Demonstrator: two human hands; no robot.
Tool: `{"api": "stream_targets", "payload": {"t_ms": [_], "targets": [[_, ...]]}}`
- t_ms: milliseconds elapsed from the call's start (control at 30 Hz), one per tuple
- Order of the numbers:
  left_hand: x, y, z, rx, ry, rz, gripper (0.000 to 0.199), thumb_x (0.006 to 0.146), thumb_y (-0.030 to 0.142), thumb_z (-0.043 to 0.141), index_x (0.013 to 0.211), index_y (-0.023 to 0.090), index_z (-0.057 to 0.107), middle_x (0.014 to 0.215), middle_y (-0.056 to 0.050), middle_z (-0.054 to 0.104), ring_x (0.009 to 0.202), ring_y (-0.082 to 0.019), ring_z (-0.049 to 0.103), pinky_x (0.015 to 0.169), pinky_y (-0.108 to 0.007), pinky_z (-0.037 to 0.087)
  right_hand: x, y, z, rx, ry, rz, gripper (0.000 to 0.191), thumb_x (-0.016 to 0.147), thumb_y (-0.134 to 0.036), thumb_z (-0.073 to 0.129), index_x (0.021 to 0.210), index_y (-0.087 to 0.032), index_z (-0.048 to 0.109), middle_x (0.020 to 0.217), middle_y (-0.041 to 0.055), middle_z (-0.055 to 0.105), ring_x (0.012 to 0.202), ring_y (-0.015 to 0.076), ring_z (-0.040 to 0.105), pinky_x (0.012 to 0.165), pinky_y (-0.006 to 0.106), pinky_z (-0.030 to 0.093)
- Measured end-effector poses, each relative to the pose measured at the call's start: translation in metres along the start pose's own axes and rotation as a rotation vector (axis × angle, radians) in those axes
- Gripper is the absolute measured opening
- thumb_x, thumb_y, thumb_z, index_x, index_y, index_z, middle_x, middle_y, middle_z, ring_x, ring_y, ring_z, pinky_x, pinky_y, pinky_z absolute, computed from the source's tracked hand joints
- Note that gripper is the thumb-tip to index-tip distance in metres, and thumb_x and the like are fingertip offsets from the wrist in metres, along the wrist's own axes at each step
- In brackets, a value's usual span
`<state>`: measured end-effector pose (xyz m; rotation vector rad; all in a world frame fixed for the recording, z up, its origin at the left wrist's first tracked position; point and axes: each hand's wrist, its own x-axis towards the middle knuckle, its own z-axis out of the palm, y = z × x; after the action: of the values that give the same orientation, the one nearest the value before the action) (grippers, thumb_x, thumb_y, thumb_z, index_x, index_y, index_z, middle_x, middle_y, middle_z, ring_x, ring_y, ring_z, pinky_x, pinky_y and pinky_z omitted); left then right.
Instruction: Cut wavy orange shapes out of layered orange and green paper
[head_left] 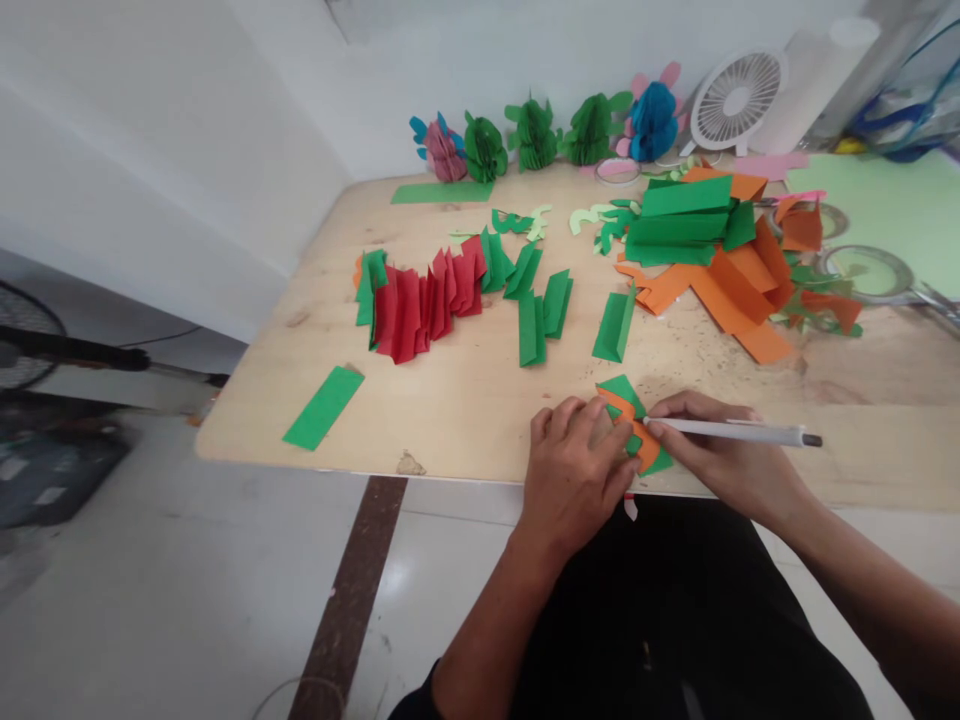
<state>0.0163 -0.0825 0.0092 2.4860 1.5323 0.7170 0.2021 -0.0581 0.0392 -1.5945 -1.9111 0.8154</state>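
Orange shape [646, 450] lies on green paper [622, 387], lower centre of frame.
Your left hand [574, 470] presses them, your right hand [739, 470] grips pen [742, 431]; too light pressing may let shape slip.

The light wooden tabletop [457, 420] supports five paper figures [536, 140] in a row along the rear edge, with a white fan [739, 100] to their right. Red folded papers [405, 312] occupy the left-centre area. A flat green strip [324, 408] lies front left. Green strips [679, 220] overlap orange pieces [739, 290] right of centre. A pale green sheet [892, 215] covers the right rear.
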Motion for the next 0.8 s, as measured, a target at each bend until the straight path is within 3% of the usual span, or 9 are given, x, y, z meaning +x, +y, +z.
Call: {"api": "stream_targets", "payload": {"t_ms": [800], "targets": [[0.001, 0.000, 0.001, -0.027, 0.010, -0.005, 0.028, 0.091, 0.040, 0.054, 0.113, 0.026, 0.065, 0.130, -0.007, 0.057, 0.115, -0.029, 0.047, 0.093, -0.047, 0.037, -0.012, 0.001, -0.004, -0.058, 0.077, -0.004, 0.016, 0.084, -0.037, 0.060, 0.083, -0.023, 0.067, 0.079, 0.0016, 0.074, 0.067, 0.0157, 0.068, 0.059, 0.025, 0.051]]}}
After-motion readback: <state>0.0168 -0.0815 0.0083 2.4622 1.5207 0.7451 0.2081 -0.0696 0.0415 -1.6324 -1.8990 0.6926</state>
